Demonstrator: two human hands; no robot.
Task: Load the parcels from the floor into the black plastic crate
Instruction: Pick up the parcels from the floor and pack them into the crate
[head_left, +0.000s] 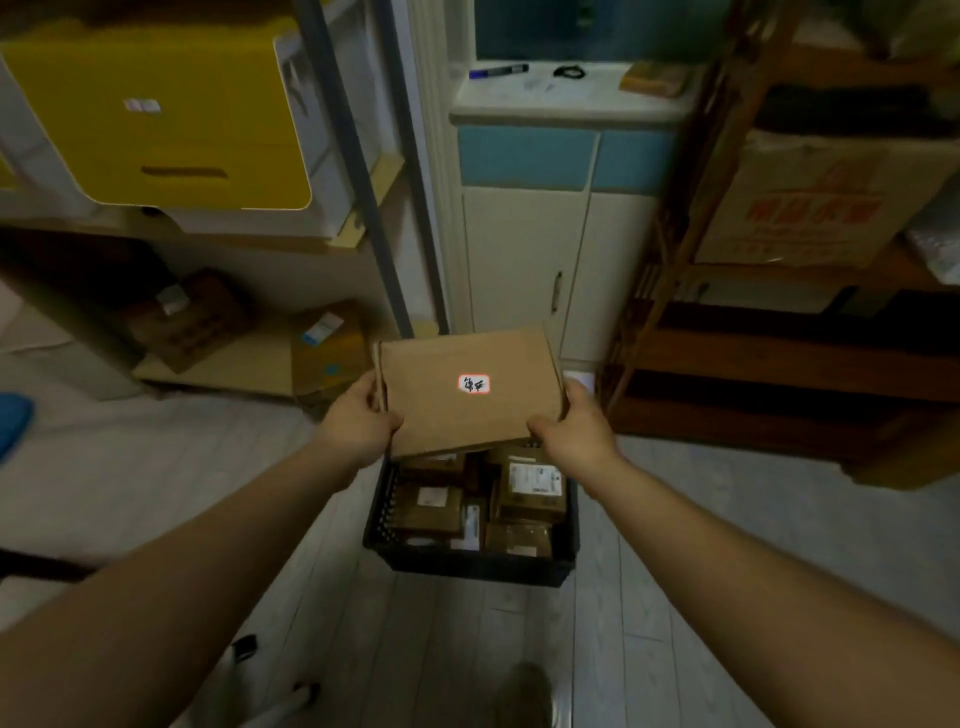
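Both hands, the left hand (358, 421) and the right hand (576, 426), hold a flat brown box (467, 395) by its sides, fingers curled round it, above the black crate (467, 564) of parcels (530, 488) on the floor (156, 467).

Dim room, pale plank floor (467, 649), white-and-blue cabinet (524, 249), wooden shelves (779, 364)

Storeroom: shelves (753, 364) of cartons (810, 202), white cupboard (519, 270).

Pale plank floor (457, 639) — the black crate (467, 564) of parcels (530, 491) stands on it.
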